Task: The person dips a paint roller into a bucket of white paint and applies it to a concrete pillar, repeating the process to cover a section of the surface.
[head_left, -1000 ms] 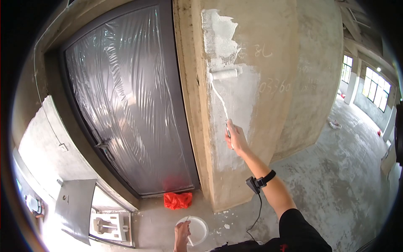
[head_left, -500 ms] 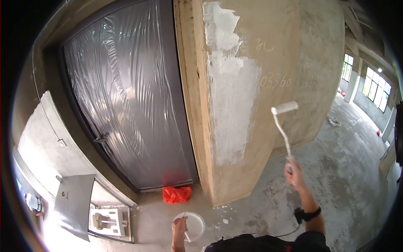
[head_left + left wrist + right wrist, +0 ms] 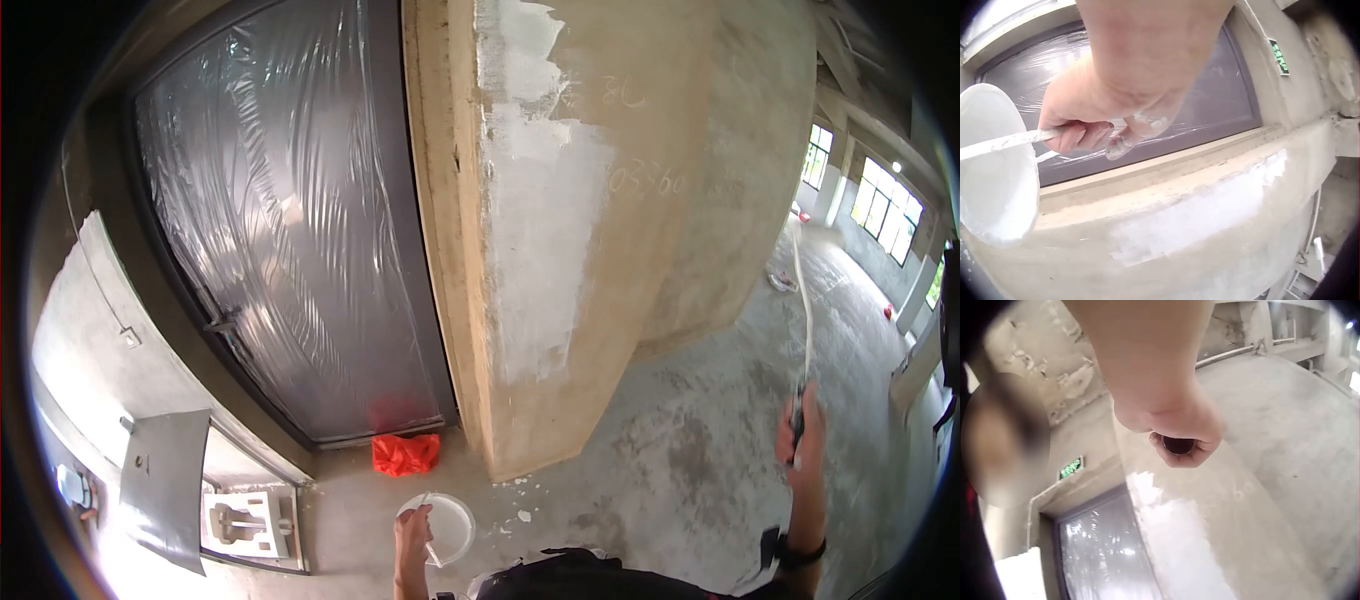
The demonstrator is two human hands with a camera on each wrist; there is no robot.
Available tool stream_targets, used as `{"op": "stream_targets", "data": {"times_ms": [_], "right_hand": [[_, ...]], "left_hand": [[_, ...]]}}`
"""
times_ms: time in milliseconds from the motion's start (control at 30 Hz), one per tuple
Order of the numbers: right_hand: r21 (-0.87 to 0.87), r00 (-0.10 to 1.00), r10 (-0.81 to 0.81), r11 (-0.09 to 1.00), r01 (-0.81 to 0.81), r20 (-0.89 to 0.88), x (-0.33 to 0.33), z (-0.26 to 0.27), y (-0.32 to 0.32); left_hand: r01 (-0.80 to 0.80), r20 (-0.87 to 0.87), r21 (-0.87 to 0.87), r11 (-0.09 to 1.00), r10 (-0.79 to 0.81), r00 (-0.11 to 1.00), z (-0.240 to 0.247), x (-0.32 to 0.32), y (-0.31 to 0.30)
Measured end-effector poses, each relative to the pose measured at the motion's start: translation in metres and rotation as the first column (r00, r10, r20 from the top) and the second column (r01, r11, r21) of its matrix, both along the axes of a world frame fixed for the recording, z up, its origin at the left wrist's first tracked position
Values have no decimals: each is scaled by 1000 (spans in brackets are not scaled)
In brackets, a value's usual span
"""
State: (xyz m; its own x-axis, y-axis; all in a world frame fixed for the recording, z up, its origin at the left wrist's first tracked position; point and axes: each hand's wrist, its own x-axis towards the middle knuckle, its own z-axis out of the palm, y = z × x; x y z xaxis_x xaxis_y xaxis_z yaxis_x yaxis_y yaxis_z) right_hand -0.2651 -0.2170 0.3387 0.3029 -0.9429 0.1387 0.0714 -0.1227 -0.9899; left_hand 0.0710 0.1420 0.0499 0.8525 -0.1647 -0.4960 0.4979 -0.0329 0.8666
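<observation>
On the right of the head view my right hand grips the dark handle of a paint roller. Its long pale rod points up and away from the wall; the roller sleeve does not show clearly. The right wrist view shows the fingers curled round the handle's end. Low in the head view, my left hand holds the thin white handle of a white bucket, with white smears on the fingers. A patch of wet white paint covers the left part of the bare wall.
A dark door wrapped in clear plastic stands left of the wall. On the floor at its foot lies a red plastic bag. A metal panel and a white foam piece are at lower left. White splashes spot the floor.
The right hand has taken the roller off the painted wall and swung it down and to the right, over the floor. The left hand keeps hold of the bucket's handle.
</observation>
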Motion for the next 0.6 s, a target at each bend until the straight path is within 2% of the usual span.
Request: {"op": "stream_targets", "data": {"times_ms": [33,200,300,400,500,600], "right_hand": [[-21,998,58,998,-57,17,14,20,2],[-142,967,229,967,-213,109,91,90,-11],[-188,896,426,897,-400,125,139,128,-30],[-284,832,554,805,-521,42,189,183,-50],[-379,806,590,736,-561,-45,235,222,-67],[-419,843,533,751,-509,-69,284,216,-78]], "left_hand": [[25,-17,-53,998,-26,1000,3,1,1],[48,15,-94,994,-46,999,19,1,-2],[49,30,-94,994,-46,998,26,-4,-1],[28,32,-77,997,-26,999,30,-6,-1],[4,39,-62,998,-2,999,29,-12,-2],[-7,37,-62,998,10,999,33,-15,-1]]}}
